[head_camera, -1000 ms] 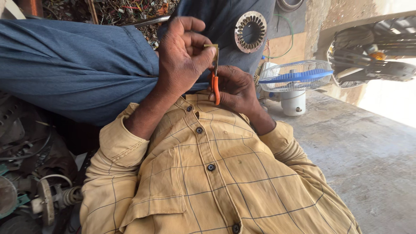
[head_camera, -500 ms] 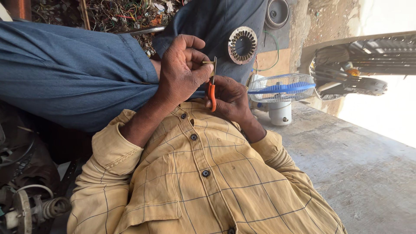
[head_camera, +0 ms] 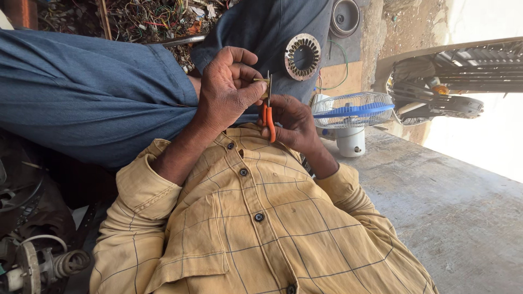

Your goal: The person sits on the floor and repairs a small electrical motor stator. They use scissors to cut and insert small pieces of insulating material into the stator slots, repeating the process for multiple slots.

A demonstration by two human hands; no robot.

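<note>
Orange-handled pliers (head_camera: 267, 117) in right hand (head_camera: 291, 122), left hand (head_camera: 229, 90) pinching

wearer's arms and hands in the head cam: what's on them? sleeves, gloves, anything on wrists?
Both hands are bare: no gloves on the left hand or the right hand, and no watch or rings show. Both arms wear a mustard-yellow shirt with a thin dark windowpane check and dark buttons down the front. The left sleeve is rolled back to a buttoned cuff at mid-forearm; the right sleeve ends nearer the wrist.

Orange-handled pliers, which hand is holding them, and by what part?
The right hand grips the pliers by their orange handles. The left hand pinches a small brass-coloured piece at the pliers' tip.
</note>
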